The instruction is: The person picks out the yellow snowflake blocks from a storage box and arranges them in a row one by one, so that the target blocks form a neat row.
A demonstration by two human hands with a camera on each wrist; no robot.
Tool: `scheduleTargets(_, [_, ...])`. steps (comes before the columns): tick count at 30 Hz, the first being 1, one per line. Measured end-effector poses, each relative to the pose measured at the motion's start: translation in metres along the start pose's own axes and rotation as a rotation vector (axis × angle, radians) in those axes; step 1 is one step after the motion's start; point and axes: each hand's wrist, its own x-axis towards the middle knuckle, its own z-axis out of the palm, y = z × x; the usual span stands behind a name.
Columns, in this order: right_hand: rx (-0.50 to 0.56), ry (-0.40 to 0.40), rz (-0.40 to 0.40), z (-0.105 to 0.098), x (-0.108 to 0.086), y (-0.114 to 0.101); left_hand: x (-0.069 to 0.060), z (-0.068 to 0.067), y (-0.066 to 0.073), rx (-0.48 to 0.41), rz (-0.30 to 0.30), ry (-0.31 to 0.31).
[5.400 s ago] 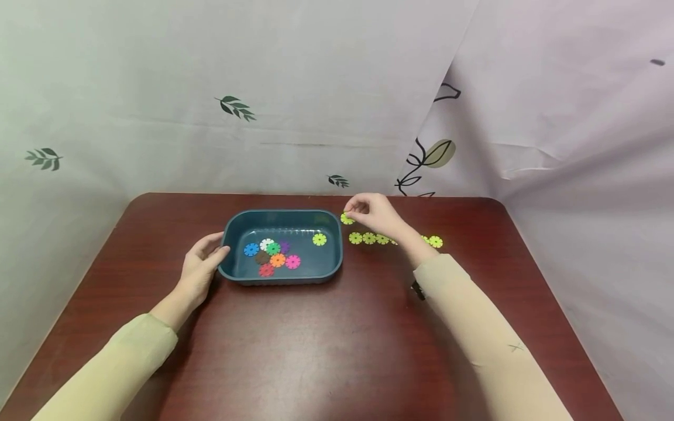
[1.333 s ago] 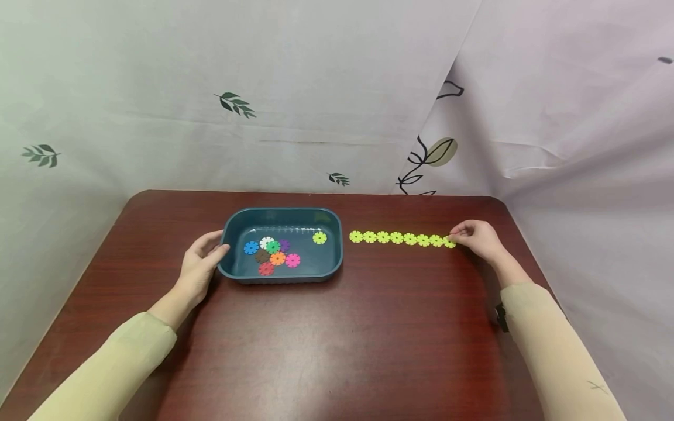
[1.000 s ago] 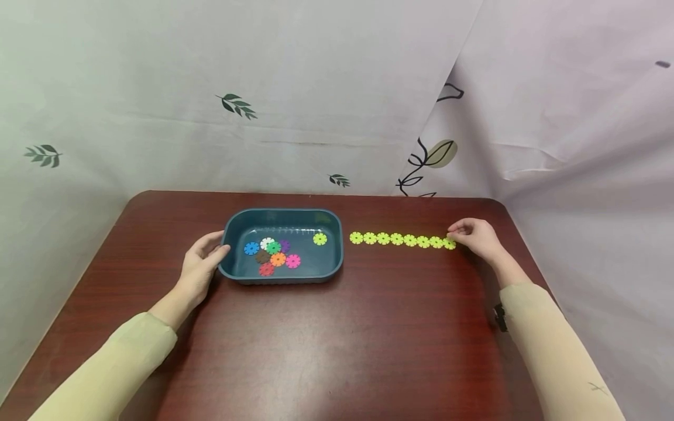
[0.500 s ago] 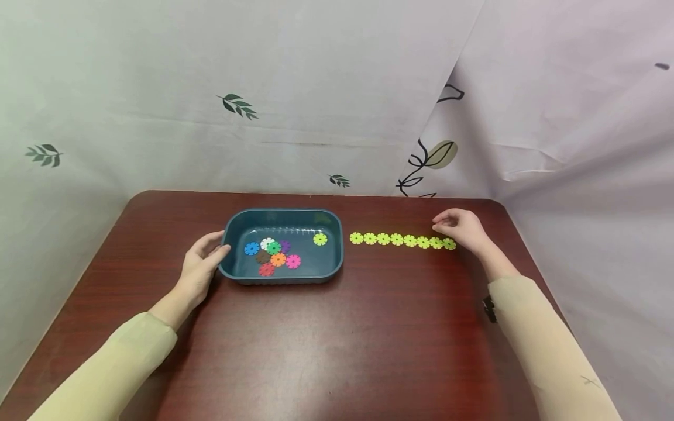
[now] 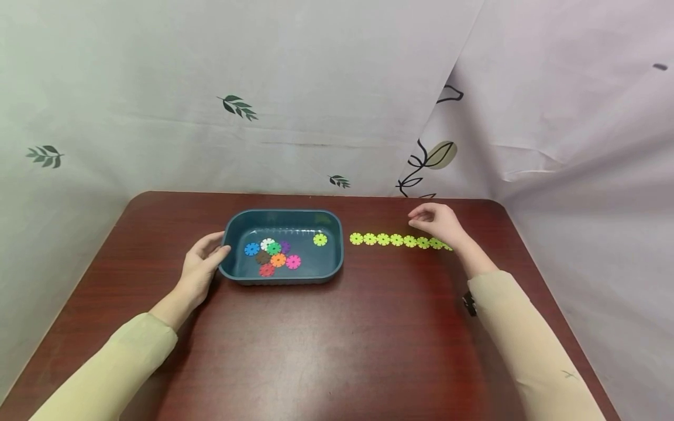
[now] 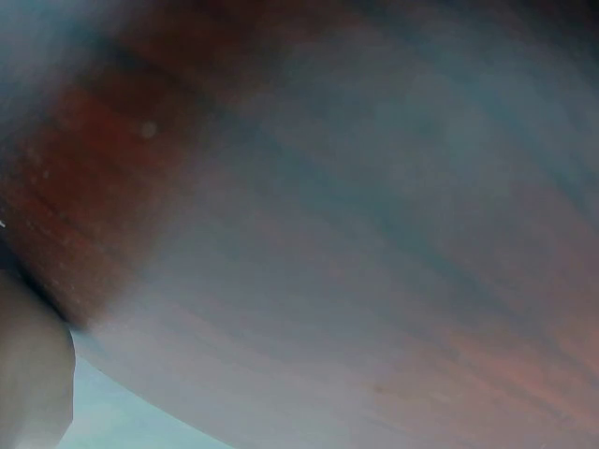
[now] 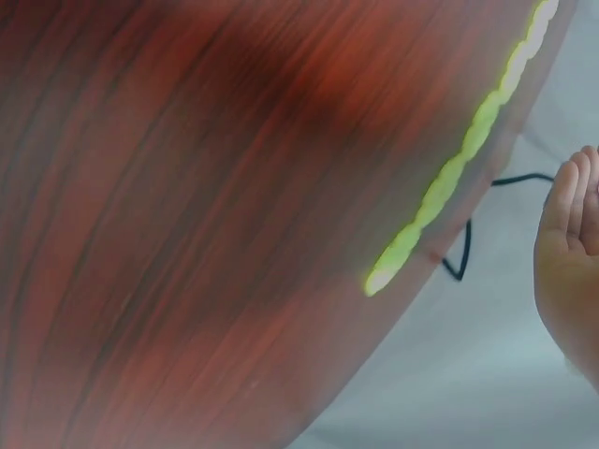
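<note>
My left hand [image 5: 197, 268] grips the left end of a dark blue-green plastic tub [image 5: 284, 280], thumb at the rim. Inside lie several notched plastic discs in mixed colours, such as a blue disc [image 5: 252, 249] and a pink disc [image 5: 293, 262]; one yellow-green disc [image 5: 320, 240] sits apart at the right. A straight row of yellow-green discs [image 5: 396, 240] runs rightward from the tub. Above the row's right part, my right hand [image 5: 439, 223] hovers with bent, relaxed fingers and nothing visible in them; its wrist hides part of the last disc. The left wrist view is mostly blurred.
Everything stands on a reddish-brown wooden table [image 5: 326, 339] with rounded back corners. Pale curtain-like cloth [image 5: 295, 117] with leaf prints hangs close behind and beside it.
Earlier my right hand held a yellow-green disc near the tub, then set it at the row's right end. It has let go, lifted and moved left. The left hand has stayed on the tub.
</note>
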Motion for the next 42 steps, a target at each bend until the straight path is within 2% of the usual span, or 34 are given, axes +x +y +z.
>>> scheduleTargets(23, [0.088,-0.077,-0.11,0.048,0.017,-0.055,-0.001,0.0,0.0,0.012,-0.005,0.002])
scheduleTargets(34, [0.115,-0.149,-0.146,0.065,0.022,-0.076,0.0,0.0,-0.001,-0.002,-0.01,0.009])
scheduleTargets(42, [0.127,-0.167,-0.2,0.075,0.027,-0.092,0.0,0.0,-0.001,0.006,-0.002,0.006])
